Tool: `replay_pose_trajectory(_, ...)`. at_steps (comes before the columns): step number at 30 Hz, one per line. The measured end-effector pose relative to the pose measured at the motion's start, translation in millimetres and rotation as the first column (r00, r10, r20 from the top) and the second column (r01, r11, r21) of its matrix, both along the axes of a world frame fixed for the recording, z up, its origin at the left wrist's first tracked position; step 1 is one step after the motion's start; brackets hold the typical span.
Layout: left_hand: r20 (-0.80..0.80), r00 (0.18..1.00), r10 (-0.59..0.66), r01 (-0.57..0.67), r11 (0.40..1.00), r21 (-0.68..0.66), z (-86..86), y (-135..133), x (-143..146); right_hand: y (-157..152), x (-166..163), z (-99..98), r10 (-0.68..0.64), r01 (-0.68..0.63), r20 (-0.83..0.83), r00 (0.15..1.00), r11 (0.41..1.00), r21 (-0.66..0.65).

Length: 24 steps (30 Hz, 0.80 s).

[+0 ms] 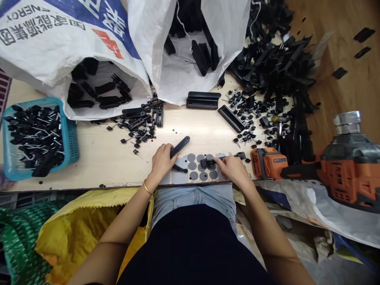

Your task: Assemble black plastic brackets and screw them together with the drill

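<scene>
My left hand (162,160) is closed around the near end of a long black plastic bar (180,145) that angles up to the right. My right hand (233,168) pinches a black plastic part (212,161) lying across a grey sheet with dark round pads (194,171) at the table's near edge. A small black piece (179,168) lies on that sheet by my left thumb. The two hands are about a hand's width apart.
A teal basket (71,138) of black pins stands at left. Two white sacks (154,39) of black parts lie behind. Loose pins (138,128) and black bars (203,100) litter the wooden table. An orange cordless drill (341,170) rests at right beside a heap of black parts (276,67).
</scene>
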<state>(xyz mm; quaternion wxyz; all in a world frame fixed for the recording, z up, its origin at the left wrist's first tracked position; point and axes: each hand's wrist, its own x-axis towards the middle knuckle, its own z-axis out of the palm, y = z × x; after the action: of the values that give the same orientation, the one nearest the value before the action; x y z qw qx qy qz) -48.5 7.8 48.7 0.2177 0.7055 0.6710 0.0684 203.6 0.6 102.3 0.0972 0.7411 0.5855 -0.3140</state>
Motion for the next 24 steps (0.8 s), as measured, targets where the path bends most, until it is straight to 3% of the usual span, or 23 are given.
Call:
replay_pose_trajectory(3, -0.038, 0.998, -0.059, 0.060, 0.997, 0.037, 1.4, 4, 4, -12, -1, -14.2, -0.132, 0.131, -0.027, 0.991, 0.991, -0.041)
replay_pose_trajectory(6, -0.037, 0.983, -0.179, 0.181, 0.981, 0.071, 2.2, 15, 21, -15, 4, -32.0, -0.300, 0.300, -0.188, 0.935, 0.953, -0.028)
replay_pose_trajectory(10, 0.098, 0.958, -0.269, 0.266, 0.963, 0.041, 6.9, 22, 51, -12, 8, -42.3, -0.355, 0.366, -0.314, 0.880, 0.930, -0.025)
replay_pose_trajectory(13, 0.331, 0.923, -0.195, 0.219, 0.975, -0.038, 11.2, 14, 69, -4, 3, -44.5, -0.363, 0.407, -0.316, 0.877, 0.909, 0.085)
replay_pose_trajectory(17, 0.504, 0.863, -0.042, 0.139, 0.978, -0.156, 6.2, 3, 81, 18, -13, -53.2, -0.408, 0.536, -0.436, 0.802, 0.813, 0.226)
replay_pose_trajectory(20, 0.611, 0.790, 0.047, 0.071, 0.983, -0.167, -4.7, 5, 82, 39, -20, -58.2, -0.437, 0.631, -0.637, 0.635, 0.769, 0.103)
replay_pose_trajectory(22, 0.714, 0.695, 0.085, 0.052, 0.985, -0.167, -10.8, 7, 81, 46, -19, -56.6, -0.425, 0.577, -0.716, 0.553, 0.816, -0.038)
replay_pose_trajectory(24, 0.814, 0.567, 0.125, 0.057, 0.980, -0.190, -13.9, 7, 80, 45, -15, -52.1, -0.398, 0.444, -0.781, 0.482, 0.879, -0.174)
